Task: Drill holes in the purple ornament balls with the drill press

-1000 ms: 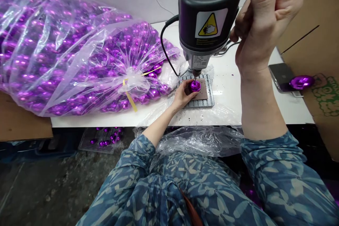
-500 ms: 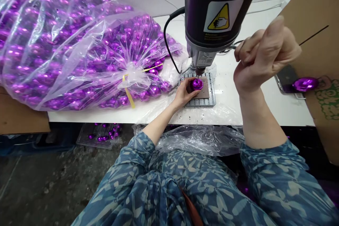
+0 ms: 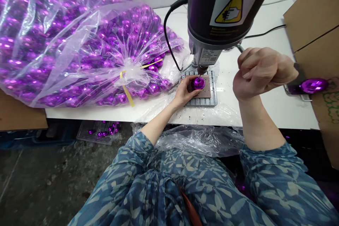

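Note:
Under the black drill press (image 3: 203, 39), my left hand (image 3: 184, 91) has its thumb and fingers around a shiny purple faceted bead (image 3: 199, 83). The bead sits on a brown pad (image 3: 206, 92) over the grey slotted base (image 3: 214, 95). The drill's tip (image 3: 200, 76) is at the top of the bead; how deep it goes I cannot tell. My right hand (image 3: 265, 72) is a closed fist around the end of the press's feed lever (image 3: 240, 47), most of which the fist hides.
A big clear bag of purple beads (image 3: 87, 49), tied with a yellow strip, fills the table's left. At the right, another purple bead (image 3: 314, 85) lies by a phone (image 3: 293, 81) and a cardboard box (image 3: 315, 39). Plastic sheeting (image 3: 196, 140) hangs at the front edge.
My right hand has come down with the lever, its wrist turned further over. My left hand still holds the bead in place. The view has shifted slightly.

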Tool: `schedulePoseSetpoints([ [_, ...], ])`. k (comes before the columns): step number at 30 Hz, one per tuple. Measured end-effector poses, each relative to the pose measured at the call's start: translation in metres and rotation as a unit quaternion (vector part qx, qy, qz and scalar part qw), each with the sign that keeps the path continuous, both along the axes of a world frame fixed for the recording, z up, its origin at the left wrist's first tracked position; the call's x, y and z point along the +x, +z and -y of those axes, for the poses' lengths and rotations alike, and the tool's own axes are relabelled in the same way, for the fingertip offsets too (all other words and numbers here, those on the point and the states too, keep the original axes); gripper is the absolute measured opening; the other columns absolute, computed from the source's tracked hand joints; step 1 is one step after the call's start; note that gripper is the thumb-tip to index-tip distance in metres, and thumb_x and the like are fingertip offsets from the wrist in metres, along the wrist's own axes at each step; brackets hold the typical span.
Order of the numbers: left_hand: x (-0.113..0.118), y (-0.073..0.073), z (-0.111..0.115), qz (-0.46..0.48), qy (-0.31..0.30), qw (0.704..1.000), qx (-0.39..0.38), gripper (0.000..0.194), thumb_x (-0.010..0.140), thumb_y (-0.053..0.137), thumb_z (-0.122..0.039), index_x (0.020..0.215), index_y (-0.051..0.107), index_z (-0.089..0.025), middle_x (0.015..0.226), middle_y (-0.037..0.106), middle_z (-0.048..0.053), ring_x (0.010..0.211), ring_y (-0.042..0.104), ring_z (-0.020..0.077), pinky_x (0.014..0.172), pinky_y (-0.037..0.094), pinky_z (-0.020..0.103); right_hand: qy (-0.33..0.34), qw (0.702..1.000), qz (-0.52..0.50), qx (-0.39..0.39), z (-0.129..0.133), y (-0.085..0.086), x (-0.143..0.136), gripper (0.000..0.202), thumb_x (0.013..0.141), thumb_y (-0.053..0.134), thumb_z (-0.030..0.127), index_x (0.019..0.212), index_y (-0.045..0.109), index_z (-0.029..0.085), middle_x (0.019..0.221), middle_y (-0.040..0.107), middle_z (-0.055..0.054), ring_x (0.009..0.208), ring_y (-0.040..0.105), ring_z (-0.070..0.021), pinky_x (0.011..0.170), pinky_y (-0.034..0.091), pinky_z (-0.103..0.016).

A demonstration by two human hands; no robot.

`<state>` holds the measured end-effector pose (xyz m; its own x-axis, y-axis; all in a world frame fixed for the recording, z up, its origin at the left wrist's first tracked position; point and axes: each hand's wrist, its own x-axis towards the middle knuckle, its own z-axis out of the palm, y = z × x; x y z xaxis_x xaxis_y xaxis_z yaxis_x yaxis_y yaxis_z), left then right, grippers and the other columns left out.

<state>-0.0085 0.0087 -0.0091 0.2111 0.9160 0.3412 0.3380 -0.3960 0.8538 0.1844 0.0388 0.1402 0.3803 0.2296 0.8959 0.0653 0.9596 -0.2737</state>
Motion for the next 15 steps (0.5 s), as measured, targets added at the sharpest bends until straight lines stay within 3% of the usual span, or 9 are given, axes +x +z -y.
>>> schedulePoseSetpoints([
  [5,0.0,-0.002,0.0,-0.004,-0.003,1.0,0.01,0.063,0.101,0.092,-0.041,0.155,0.062,-0.027,0.155,0.074,0.014,0.147,0.072,0.0339,0.131,0.057,0.057,0.0,1.0,0.018,0.013,-0.001,-0.015,0.006,0.075,0.111,0.066,0.053,0.059,0.027,0.018,0.048,0.015,0.006,0.041,0.023,-0.0037,0.046,0.034,-0.029],
  [8,-0.001,-0.004,0.0,-0.001,0.002,1.0,0.01,0.064,0.101,0.093,-0.043,0.155,0.062,-0.027,0.155,0.074,0.014,0.147,0.072,0.0345,0.13,0.058,0.057,0.008,0.999,0.037,0.022,0.004,-0.01,0.002,0.079,0.11,0.069,0.056,0.056,0.025,0.017,0.045,0.018,0.006,0.039,0.025,-0.0027,0.044,0.031,-0.027],
  [10,-0.001,-0.005,0.0,-0.001,0.003,1.0,0.014,0.063,0.101,0.094,-0.043,0.154,0.063,-0.027,0.154,0.074,0.014,0.147,0.072,0.0343,0.13,0.059,0.058,0.009,0.999,0.03,0.015,0.008,0.008,-0.004,0.076,0.112,0.065,0.054,0.058,0.028,0.016,0.047,0.018,0.006,0.04,0.026,-0.0017,0.045,0.028,-0.025],
  [12,0.0,-0.006,-0.001,0.0,0.005,1.0,0.019,0.063,0.1,0.094,-0.041,0.153,0.063,-0.028,0.152,0.075,0.014,0.146,0.073,0.0337,0.129,0.06,0.057,0.007,1.0,0.015,-0.016,0.01,0.036,-0.009,0.068,0.114,0.063,0.047,0.062,0.034,0.015,0.051,0.027,0.005,0.045,0.037,-0.0006,0.049,0.028,-0.024],
  [14,0.001,-0.007,-0.002,0.006,0.007,1.0,0.024,0.062,0.1,0.095,-0.039,0.152,0.063,-0.027,0.15,0.076,0.014,0.144,0.075,0.0332,0.127,0.062,0.058,0.016,0.994,0.038,-0.096,0.007,0.069,-0.011,0.065,0.108,0.067,0.058,0.064,0.045,0.016,0.055,0.034,0.005,0.048,0.043,-0.0005,0.052,0.027,-0.025],
  [15,0.001,-0.007,-0.003,0.009,0.007,1.0,0.026,0.062,0.1,0.095,-0.038,0.151,0.063,-0.027,0.148,0.077,0.014,0.142,0.076,0.033,0.126,0.063,0.058,0.031,0.987,0.058,-0.145,0.003,0.084,-0.011,0.068,0.095,0.07,0.072,0.064,0.043,0.018,0.054,0.032,0.005,0.047,0.042,-0.0014,0.05,0.025,-0.027],
])
